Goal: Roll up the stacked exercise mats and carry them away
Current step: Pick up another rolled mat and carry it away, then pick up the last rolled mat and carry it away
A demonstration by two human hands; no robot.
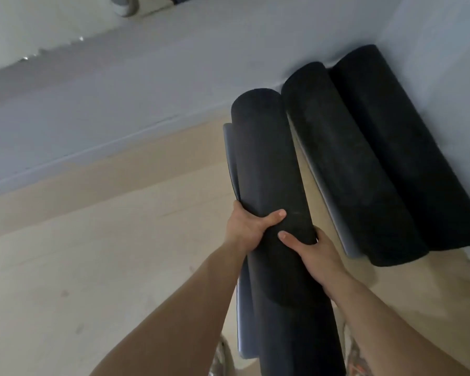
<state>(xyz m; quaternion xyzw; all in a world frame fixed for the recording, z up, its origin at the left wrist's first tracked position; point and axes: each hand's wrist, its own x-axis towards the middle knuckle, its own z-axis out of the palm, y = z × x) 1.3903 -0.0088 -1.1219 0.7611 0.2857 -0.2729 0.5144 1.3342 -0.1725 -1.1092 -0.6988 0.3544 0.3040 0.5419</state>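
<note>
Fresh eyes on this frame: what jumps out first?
Dead centre, a black rolled mat is gripped by both the left hand and the right hand, its far end pointing toward the wall. To its right, a second rolled mat and a third rolled mat lie side by side on the floor.

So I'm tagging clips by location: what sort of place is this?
Probably an indoor gym or studio: two rolled black mats lie by the pale wall, a third mat is gripped by the left hand and right hand over light flooring.
</note>
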